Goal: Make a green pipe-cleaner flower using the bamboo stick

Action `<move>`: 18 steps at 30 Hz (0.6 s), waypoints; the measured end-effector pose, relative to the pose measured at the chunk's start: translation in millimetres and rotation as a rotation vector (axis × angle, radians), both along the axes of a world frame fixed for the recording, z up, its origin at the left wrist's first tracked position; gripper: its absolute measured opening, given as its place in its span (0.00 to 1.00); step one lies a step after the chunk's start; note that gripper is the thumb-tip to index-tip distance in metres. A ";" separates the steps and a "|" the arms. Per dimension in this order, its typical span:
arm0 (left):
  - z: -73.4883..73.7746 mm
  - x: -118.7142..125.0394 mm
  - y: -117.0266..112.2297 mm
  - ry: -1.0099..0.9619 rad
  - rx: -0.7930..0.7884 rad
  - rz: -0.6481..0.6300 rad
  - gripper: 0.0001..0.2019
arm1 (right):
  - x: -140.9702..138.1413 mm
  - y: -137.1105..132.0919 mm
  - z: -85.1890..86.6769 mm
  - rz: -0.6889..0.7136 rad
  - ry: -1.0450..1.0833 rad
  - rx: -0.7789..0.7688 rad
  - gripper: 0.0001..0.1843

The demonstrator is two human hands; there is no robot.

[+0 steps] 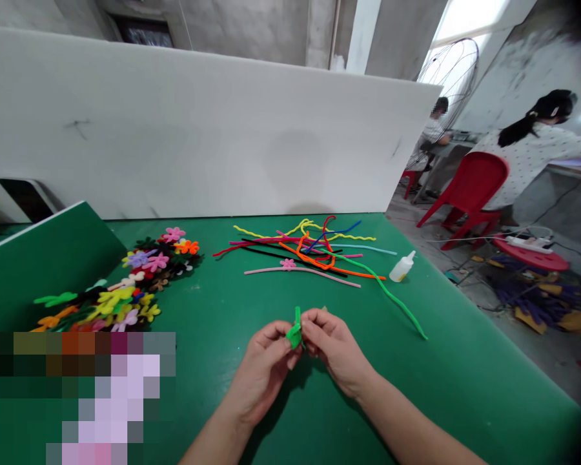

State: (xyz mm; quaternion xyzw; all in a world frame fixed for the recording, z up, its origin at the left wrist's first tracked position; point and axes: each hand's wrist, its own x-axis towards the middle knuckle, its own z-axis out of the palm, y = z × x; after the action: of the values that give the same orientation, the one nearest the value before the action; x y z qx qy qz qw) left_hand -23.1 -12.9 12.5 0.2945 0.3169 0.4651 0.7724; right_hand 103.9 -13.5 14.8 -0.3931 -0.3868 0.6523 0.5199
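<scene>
Folded green stem (294, 336) sits between left hand (266, 363) and right hand (339, 352), pinched by both.

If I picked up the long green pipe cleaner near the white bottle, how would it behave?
The long green pipe cleaner would probably feel light, being so thin. It likely flexes yet keeps its shape, given its wavy bends. Its far end lies among other pipe cleaners, so some might snag.
</scene>
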 end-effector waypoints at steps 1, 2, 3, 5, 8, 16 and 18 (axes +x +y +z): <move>0.2 -0.2 0.3 -0.027 -0.013 0.006 0.02 | -0.4 -0.4 -0.2 -0.018 -0.014 0.021 0.15; 0.2 -0.4 0.6 -0.044 -0.023 0.012 0.03 | -0.6 -1.3 -0.7 -0.034 -0.038 0.052 0.14; 0.1 -0.4 0.7 -0.054 -0.032 0.016 0.03 | -0.6 -2.5 -1.2 -0.043 -0.068 0.090 0.13; -0.3 -0.1 0.7 -0.059 -0.047 0.019 0.03 | -0.5 -5.4 -2.1 -0.039 -0.135 0.172 0.12; -0.3 0.6 0.5 -0.065 -0.058 0.008 0.02 | -0.8 -8.7 -1.6 -0.041 -0.270 0.244 0.09; 1.3 -0.5 -0.4 -0.133 -0.099 -0.094 0.03 | 1.7 -8.4 3.5 -0.042 -0.569 0.459 0.04; 1.3 0.1 -0.9 -0.155 -0.121 -0.100 0.04 | 2.6 -8.1 2.0 -0.049 -0.630 0.529 0.05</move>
State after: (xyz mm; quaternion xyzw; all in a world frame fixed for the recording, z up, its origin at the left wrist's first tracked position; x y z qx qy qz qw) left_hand -23.1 -13.8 13.7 0.2256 0.2686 0.4274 0.8332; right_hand 106.5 -21.6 16.8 -0.4358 -0.6718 0.3655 0.4745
